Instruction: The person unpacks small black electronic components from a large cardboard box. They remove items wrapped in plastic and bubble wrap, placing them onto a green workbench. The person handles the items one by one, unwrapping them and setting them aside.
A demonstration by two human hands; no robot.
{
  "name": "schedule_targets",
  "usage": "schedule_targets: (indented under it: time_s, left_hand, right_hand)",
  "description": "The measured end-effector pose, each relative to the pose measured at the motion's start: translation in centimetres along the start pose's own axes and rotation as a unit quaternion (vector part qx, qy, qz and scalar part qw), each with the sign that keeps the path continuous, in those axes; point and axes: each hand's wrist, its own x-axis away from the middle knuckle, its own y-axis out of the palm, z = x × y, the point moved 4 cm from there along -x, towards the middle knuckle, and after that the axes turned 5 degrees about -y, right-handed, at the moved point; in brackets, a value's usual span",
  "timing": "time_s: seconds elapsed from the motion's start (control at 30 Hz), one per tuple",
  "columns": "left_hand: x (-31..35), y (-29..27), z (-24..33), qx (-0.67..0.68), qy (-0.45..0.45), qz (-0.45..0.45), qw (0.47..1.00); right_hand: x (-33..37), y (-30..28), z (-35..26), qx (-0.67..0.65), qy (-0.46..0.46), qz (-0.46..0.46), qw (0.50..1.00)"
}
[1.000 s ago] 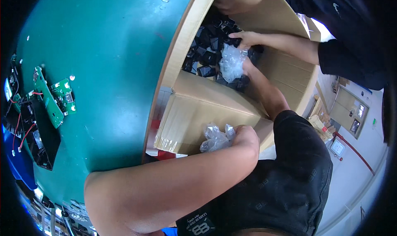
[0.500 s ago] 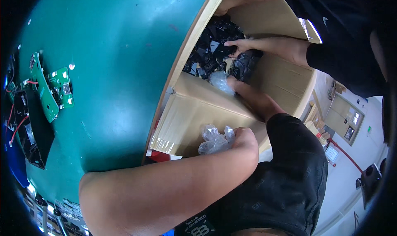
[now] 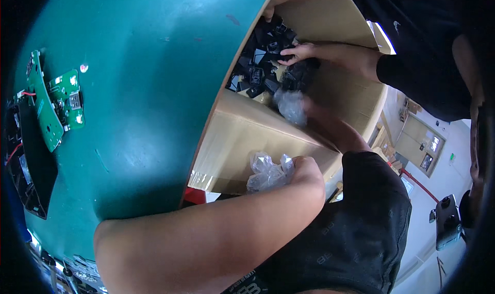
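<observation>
Green tabletop spans left. Upper-centre carton holds black parts; inside, right hand clasps clear plastic. Below, left hand clutches crumpled bag.

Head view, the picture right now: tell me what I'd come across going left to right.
Open black plastic housing, small green circuit board with a silver connector, crumpled clear plastic bag at the left hand, left hand, black fabric sleeve, pale grey-beige door.

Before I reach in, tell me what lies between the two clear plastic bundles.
The head view shows tan cardboard between the lower plastic bundle and upper plastic bundle.
</observation>
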Motion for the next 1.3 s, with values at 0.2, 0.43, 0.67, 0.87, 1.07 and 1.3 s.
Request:
schedule_targets:
  time_s: [0.2,0.43,0.67,0.87,1.07,1.3]
  left_hand:
    - [-0.1,0.2,-0.1,0.012,-0.004,0.002,1.0]
    - [0.2,0.2,-0.4,0.018,-0.008,0.001,1.0]
    - [0.1,0.6,-0.4,0.02,-0.013,-0.001,1.0]
    - [0.4,0.4,-0.2,0.014,-0.009,0.001,1.0]
    - [0.3,0.4,-0.3,0.022,-0.013,0.002,1.0]
    - [0.3,0.9,-0.7,0.031,-0.025,-0.002,0.999]
  right_hand:
    - [-0.9,1.4,4.9,0.241,0.121,-0.012,0.963]
    - [-2.6,3.5,3.2,0.295,0.099,-0.013,0.95]
    - [-0.3,3.1,-1.5,0.04,-0.04,-0.007,0.998]
    - [-1.6,0.3,0.4,0.115,0.02,0.049,0.992]
    - [-3.3,1.8,1.9,0.216,0.059,0.049,0.973]
    - [-1.2,1.1,-2.6,-0.053,-0.085,0.005,0.995]
